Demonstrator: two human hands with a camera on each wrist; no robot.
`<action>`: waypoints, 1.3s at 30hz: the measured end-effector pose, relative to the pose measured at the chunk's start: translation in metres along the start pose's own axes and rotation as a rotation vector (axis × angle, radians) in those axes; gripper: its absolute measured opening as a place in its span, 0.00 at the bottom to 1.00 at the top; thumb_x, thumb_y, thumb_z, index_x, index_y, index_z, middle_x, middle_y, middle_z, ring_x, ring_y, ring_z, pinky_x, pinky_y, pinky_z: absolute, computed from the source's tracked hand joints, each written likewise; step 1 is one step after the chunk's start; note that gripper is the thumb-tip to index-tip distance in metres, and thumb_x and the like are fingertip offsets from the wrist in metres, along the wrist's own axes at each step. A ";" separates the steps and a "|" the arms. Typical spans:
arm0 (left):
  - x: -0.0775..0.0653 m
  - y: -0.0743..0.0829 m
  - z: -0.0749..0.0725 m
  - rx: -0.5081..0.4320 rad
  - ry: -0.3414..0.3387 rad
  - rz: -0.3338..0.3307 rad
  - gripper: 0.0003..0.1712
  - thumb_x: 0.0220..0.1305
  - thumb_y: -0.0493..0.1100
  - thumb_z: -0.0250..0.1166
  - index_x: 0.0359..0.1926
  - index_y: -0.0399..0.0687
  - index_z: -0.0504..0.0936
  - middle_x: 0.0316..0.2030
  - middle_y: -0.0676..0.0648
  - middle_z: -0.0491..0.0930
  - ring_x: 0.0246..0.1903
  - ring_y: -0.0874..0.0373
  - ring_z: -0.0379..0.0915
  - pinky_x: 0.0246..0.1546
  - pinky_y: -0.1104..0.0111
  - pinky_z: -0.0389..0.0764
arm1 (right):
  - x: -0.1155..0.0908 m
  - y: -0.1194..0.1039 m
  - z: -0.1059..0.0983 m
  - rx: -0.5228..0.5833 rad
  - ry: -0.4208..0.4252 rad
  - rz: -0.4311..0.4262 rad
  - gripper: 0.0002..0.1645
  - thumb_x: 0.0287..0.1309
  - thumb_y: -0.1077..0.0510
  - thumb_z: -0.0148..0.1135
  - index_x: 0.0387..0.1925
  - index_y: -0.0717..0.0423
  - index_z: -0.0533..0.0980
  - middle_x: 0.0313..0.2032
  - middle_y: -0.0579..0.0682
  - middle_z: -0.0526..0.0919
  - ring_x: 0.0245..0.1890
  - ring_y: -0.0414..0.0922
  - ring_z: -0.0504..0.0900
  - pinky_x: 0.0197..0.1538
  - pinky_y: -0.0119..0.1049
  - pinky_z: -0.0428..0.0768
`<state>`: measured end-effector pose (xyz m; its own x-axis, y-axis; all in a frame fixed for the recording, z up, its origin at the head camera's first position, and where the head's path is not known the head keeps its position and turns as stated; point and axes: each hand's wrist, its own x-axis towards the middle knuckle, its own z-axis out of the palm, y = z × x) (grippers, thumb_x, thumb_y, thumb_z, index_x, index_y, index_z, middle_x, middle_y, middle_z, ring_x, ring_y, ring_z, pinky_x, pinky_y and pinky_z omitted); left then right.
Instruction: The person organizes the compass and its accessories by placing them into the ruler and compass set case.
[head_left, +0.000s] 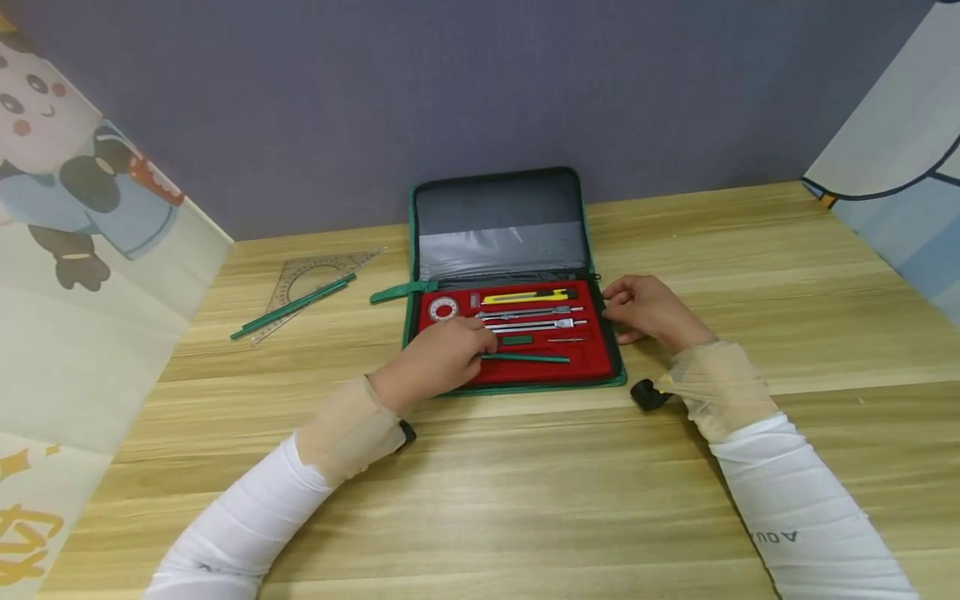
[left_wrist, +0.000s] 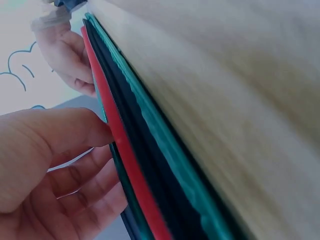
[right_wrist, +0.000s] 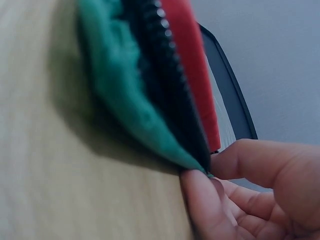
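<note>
A green zip case (head_left: 498,200) lies open on the table, its lid propped against the back panel. A green pencil (head_left: 536,359) sits along the front of its red tray (head_left: 596,354). My left hand (head_left: 442,354) has its fingers curled at the pencil's left end, thumb against the tray's front edge in the left wrist view. My right hand (head_left: 648,312) pinches the case's green border (right_wrist: 150,127) at the right side, between thumb and fingers. Behind the pencil lie a green eraser (head_left: 517,340), metal compasses (head_left: 528,326) and a yellow utility knife (head_left: 525,297).
A clear set square (head_left: 296,271) lies on the table left of the case, with two green pencils (head_left: 288,309) across it. A white ring (head_left: 442,309) fills the tray's left corner. A grey panel (head_left: 487,83) stands behind the table, and patterned walls flank both sides.
</note>
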<state>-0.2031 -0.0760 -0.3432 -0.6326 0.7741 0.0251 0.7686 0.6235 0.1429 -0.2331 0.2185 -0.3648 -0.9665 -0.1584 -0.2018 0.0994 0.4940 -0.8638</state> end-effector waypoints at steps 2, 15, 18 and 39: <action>0.000 0.002 0.001 -0.001 -0.004 0.007 0.12 0.55 0.32 0.57 0.40 0.44 0.80 0.40 0.49 0.78 0.38 0.59 0.73 0.39 0.69 0.74 | 0.001 0.000 0.000 -0.007 0.001 0.011 0.20 0.52 0.66 0.53 0.47 0.70 0.65 0.35 0.58 0.68 0.30 0.45 0.73 0.27 0.38 0.80; 0.005 0.015 0.000 0.001 -0.015 0.020 0.11 0.55 0.34 0.58 0.40 0.46 0.80 0.38 0.51 0.78 0.36 0.61 0.71 0.37 0.71 0.74 | 0.001 -0.001 -0.001 -0.013 -0.008 0.041 0.20 0.54 0.67 0.52 0.50 0.71 0.64 0.37 0.58 0.67 0.31 0.45 0.73 0.28 0.38 0.80; 0.007 0.018 0.000 0.006 -0.019 0.028 0.11 0.55 0.33 0.58 0.39 0.46 0.80 0.37 0.51 0.78 0.34 0.61 0.71 0.37 0.71 0.73 | 0.002 0.001 -0.001 -0.011 -0.009 0.040 0.20 0.54 0.68 0.52 0.49 0.71 0.64 0.36 0.58 0.67 0.31 0.45 0.72 0.28 0.38 0.80; 0.013 0.027 0.000 0.028 -0.097 -0.006 0.12 0.58 0.38 0.60 0.44 0.49 0.80 0.41 0.51 0.77 0.37 0.62 0.71 0.40 0.73 0.73 | 0.002 0.000 -0.001 -0.024 -0.019 0.047 0.21 0.56 0.65 0.53 0.51 0.70 0.63 0.38 0.58 0.67 0.31 0.45 0.74 0.28 0.37 0.80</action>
<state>-0.1910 -0.0492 -0.3390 -0.6259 0.7767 -0.0714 0.7683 0.6297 0.1147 -0.2355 0.2191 -0.3651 -0.9562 -0.1510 -0.2506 0.1382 0.5217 -0.8419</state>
